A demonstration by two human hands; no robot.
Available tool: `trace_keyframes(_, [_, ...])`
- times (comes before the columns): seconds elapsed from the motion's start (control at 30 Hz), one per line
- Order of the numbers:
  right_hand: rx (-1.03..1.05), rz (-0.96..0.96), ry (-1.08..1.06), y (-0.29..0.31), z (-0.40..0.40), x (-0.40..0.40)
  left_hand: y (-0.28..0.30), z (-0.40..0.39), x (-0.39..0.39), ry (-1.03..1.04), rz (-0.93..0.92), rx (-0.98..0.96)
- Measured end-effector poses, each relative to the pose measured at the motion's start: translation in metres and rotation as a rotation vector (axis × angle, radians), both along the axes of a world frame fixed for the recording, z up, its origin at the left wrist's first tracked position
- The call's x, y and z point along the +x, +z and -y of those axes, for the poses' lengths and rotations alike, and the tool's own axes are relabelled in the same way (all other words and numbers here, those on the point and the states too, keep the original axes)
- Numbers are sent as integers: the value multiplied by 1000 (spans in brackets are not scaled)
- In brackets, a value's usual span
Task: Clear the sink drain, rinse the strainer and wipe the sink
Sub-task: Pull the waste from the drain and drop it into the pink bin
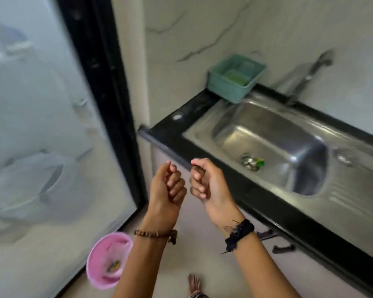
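A steel sink (274, 134) is set in a black counter at the right. Its drain strainer (250, 162) sits in the basin floor with scraps on it, including a green bit. The tap (310, 74) juts from the marble wall behind the sink. My left hand (169, 183) and my right hand (205, 181) are held side by side in front of the counter's near edge, left of the basin. Both have the fingers curled into loose fists, and I see nothing in either.
A teal plastic basket (235, 79) with a green sponge stands on the counter's back left corner. A pink bin (108, 259) lined with a bag stands on the floor below my left arm. A frosted glass door with a black frame (103, 87) fills the left. Cabinet handles (282, 248) sit under the counter.
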State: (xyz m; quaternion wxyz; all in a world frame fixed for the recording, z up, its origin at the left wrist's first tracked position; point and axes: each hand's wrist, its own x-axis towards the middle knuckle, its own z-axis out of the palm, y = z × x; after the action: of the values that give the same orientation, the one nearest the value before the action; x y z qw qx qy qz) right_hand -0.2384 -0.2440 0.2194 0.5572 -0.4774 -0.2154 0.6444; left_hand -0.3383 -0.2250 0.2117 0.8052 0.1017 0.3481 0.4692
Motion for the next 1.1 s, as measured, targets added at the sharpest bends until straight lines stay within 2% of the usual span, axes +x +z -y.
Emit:
trace_keyframes(0.13, [27, 147, -249, 22, -8, 92, 25, -33, 88, -273, -224, 151])
trace_keyframes(0.27, [-108, 445, -384, 4, -32, 190, 8, -80, 173, -495, -702, 444])
trace_keyframes(0.47, [-367, 702, -440, -80, -89, 310, -71, -164, 291, -783, -1248, 719])
trace_keyframes(0.63, [-601, 806, -353, -171, -129, 362, -156, -200, 363, -1037, -1629, 846])
trace_keyframes(0.73, [-728, 1014, -223, -211, -144, 369, -196, -203, 384, -1178, -1701, 866])
trace_keyframes(0.9, [-647, 1292, -141, -248, -156, 369, -235, -200, 401, -1358, -1778, 987])
trace_keyframes(1.03, [-561, 1289, -118, -249, -155, 375, -234, -203, 400, -1331, -1774, 977])
trace_keyframes(1.1, [-564, 1158, -268, -236, -153, 376, -223, -207, 393, -1260, -1725, 943])
